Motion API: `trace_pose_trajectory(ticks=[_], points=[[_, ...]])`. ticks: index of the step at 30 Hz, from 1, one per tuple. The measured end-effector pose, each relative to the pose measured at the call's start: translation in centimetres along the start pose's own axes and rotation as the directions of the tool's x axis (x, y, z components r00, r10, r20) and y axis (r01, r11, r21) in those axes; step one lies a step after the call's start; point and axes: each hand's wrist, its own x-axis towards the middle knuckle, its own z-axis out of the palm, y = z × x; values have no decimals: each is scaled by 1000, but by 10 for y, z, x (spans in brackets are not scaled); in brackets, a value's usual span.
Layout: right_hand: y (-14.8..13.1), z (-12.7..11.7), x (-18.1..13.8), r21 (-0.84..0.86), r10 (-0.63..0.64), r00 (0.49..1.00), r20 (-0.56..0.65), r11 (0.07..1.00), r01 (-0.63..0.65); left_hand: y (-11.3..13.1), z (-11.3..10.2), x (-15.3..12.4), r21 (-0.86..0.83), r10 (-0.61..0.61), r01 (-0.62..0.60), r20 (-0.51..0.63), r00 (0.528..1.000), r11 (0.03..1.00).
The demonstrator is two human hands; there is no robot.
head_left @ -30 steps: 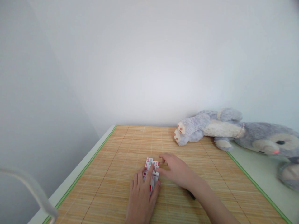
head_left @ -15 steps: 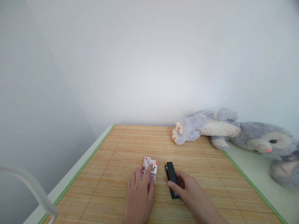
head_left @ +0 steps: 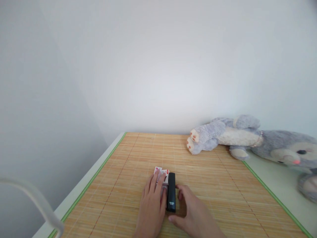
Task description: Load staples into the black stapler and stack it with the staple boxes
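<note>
My left hand lies palm down over several small white boxes with pink and red print, its fingers stretched out across their tops. Parts of the boxes are hidden beneath it. Close along their right side is a black stapler, its length pointing away from me. My right hand rests at the stapler's right, thumb and forefinger apart. The forefinger is at the stapler's side, and the thumb lies near its close end without closing round it.
A bamboo mat with green edging covers the table. At the back right a grey and cream plush toy lies on its side against the wall. A pale curved tube crosses the lower left.
The stapler has moved left and straightened, from apart to alongside the boxes. My right hand has loosened from it. My left hand stays on the boxes. The view has shifted slightly.
</note>
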Motion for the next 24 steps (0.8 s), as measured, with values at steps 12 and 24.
trace_pose_trajectory(ticks=[12,24], points=[[-2,18,10,-99,71,995,-76,992,-78,-1,0,0,82,12,-14,26,1000,996],[11,6,-2,-94,69,997,-40,993,-73,1,-1,-1,62,-23,24,-21,1000,998]])
